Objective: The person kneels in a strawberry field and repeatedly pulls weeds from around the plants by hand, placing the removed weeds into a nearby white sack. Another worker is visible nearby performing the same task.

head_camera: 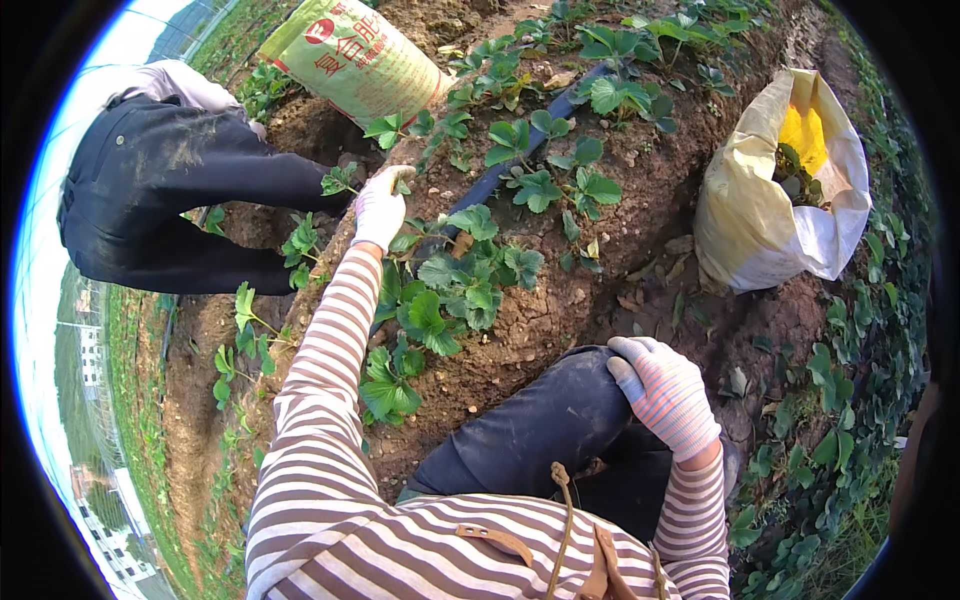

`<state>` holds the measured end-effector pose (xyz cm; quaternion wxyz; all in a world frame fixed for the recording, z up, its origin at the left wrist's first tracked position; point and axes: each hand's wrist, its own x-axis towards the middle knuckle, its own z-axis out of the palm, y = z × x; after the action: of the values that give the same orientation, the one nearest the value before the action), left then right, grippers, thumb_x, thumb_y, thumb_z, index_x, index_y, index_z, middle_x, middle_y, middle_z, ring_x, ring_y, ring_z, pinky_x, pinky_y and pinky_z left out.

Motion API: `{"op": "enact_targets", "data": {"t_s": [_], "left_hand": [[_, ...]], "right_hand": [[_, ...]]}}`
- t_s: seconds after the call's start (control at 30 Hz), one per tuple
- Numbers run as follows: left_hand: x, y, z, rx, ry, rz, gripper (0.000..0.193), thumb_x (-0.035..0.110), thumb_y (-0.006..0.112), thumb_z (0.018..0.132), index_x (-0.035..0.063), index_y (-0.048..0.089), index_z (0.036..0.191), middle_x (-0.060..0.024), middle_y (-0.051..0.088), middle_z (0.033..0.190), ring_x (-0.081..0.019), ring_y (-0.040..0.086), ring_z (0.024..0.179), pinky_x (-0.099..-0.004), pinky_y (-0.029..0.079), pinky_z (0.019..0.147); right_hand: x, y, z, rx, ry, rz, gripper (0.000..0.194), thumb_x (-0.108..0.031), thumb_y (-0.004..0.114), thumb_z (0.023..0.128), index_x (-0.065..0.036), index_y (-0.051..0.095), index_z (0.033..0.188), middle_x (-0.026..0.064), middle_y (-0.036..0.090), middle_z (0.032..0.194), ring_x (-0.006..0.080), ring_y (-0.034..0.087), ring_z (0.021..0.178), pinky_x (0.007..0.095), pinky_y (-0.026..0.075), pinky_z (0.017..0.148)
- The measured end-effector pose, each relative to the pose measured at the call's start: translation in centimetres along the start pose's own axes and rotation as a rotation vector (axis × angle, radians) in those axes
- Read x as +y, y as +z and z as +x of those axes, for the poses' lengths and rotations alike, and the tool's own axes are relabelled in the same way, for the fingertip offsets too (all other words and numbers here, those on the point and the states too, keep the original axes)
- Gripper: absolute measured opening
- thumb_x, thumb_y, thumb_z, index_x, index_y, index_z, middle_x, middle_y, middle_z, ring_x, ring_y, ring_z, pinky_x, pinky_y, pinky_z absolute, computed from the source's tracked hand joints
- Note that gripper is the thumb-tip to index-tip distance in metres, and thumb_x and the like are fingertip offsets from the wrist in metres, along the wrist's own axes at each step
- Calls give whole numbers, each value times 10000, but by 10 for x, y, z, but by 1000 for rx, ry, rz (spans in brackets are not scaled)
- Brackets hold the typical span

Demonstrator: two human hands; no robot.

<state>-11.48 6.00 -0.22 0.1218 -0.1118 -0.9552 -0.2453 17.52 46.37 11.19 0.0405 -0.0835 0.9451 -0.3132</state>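
My left hand [381, 206], in a pale knit glove, reaches to the far side of the raised soil bed. Its fingers curl at a small strawberry leaf [403, 185]; whether they pinch it is unclear. Below that hand, a leafy strawberry plant [472, 277] grows beside a dark drip hose [487, 180]. My right hand [667, 397], in a striped knit glove, rests on my bent knee [555, 405] with nothing visible in it.
An open woven sack [739, 202] holding leaves stands in the furrow at right. A printed fertilizer bag [367, 67] leans beyond the bed. At left a person in dark trousers [172, 172] bends over. Dense low plants [817, 480] line the right side.
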Motion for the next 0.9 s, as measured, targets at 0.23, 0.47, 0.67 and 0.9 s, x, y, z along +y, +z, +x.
{"op": "enact_targets", "data": {"t_s": [0.23,0.47,0.67,0.9], "left_hand": [[43,77,72,-362,-261,754,331,236,515,1027,84,720,1236,-159,700,1283,-306,651,1231,-513,503,995],[-5,94,122,-649,-202,675,300,114,657,898,15,764,1159,-251,712,1235,-401,683,1186,-469,550,987],[-10,95,140,-737,-174,772,307,110,658,894,20,765,1167,-223,717,1244,-385,688,1186,-461,546,992],[-23,96,165,-1052,11,815,234,180,659,930,44,794,1065,-182,760,1108,-337,746,996,-424,573,827]], "right_hand": [[9,-3,-8,34,29,-12,276,-270,653,983,-69,703,1165,135,719,1044,341,696,961,424,562,842],[15,-4,-5,14,10,-59,293,-316,637,997,-88,683,1177,117,711,1030,320,691,950,415,560,827],[19,-6,-6,4,23,-77,293,-318,636,998,-91,677,1178,114,709,1036,316,691,950,415,561,823],[23,-11,-8,0,27,-83,308,-333,637,995,-93,676,1184,112,708,1034,313,691,951,414,560,828]]}}
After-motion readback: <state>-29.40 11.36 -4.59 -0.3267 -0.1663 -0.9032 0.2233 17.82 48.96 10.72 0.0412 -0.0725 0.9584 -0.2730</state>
